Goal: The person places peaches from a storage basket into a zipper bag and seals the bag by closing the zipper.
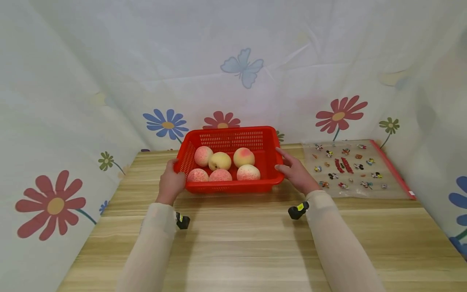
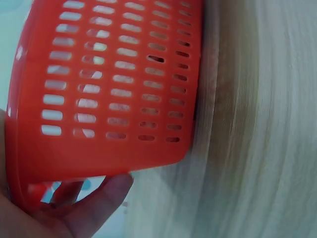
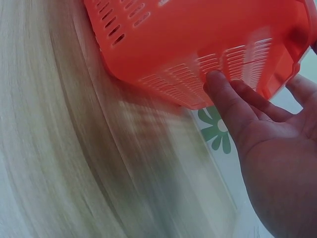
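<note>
A red plastic basket (image 1: 233,187) with slotted walls sits on the wooden table, several peaches (image 1: 220,161) lying inside it. My left hand (image 1: 170,184) grips the basket's left end at the rim; in the left wrist view its fingers (image 2: 106,198) bend in under the rim against the end wall. At the opposite end, my right hand (image 1: 297,172) holds the rim. From the right wrist view, some of its fingers (image 3: 225,96) reach below the rim to the slotted end wall, while others are up at the rim.
To the right lies a clear plastic bag (image 1: 350,172) with cartoon prints and a red zip edge, close to the right hand. A white curtain (image 1: 292,93) with flowers and a butterfly hangs behind the wooden table (image 1: 240,243) and along its sides.
</note>
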`<state>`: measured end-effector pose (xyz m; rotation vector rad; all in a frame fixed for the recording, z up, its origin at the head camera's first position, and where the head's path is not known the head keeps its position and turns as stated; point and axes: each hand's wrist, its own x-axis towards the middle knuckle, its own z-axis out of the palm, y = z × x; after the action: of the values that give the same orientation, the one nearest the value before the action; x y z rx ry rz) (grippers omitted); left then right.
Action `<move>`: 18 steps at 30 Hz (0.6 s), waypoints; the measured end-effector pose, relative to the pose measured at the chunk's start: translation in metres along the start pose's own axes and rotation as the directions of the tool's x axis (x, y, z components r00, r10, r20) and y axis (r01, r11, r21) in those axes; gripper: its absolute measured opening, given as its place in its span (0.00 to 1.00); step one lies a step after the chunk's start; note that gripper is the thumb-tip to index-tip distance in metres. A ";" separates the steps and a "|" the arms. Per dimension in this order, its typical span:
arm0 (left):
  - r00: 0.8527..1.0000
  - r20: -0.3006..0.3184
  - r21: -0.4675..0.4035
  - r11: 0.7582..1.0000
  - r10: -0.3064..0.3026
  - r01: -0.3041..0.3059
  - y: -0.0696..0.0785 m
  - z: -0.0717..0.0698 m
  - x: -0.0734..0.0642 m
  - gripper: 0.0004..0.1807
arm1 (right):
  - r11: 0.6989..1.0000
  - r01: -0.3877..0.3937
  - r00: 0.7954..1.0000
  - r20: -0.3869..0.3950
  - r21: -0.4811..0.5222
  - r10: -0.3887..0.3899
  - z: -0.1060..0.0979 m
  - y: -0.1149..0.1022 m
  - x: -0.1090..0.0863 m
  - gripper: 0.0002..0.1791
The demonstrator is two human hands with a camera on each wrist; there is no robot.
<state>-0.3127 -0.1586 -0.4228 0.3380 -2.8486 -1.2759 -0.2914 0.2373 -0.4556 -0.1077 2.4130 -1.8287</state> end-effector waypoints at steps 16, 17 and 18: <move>0.996 0.059 -0.289 0.954 -0.065 0.079 0.003 0.007 -0.004 0.43 | 1.000 -0.003 1.000 -0.007 -0.006 0.003 -0.009 -0.002 -0.012 0.39; 0.997 0.042 -0.282 0.956 -0.069 0.078 0.002 0.005 -0.005 0.43 | 1.000 -0.004 1.000 0.000 -0.013 0.004 -0.007 -0.003 -0.012 0.40; 0.997 0.029 -0.273 0.959 -0.074 0.079 0.001 0.004 -0.005 0.43 | 1.000 -0.007 1.000 0.005 -0.018 0.007 -0.005 -0.003 -0.012 0.40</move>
<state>-0.3085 -0.1544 -0.4241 0.4347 -2.6450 -1.6694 -0.2801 0.2426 -0.4507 -0.1053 2.4238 -1.8013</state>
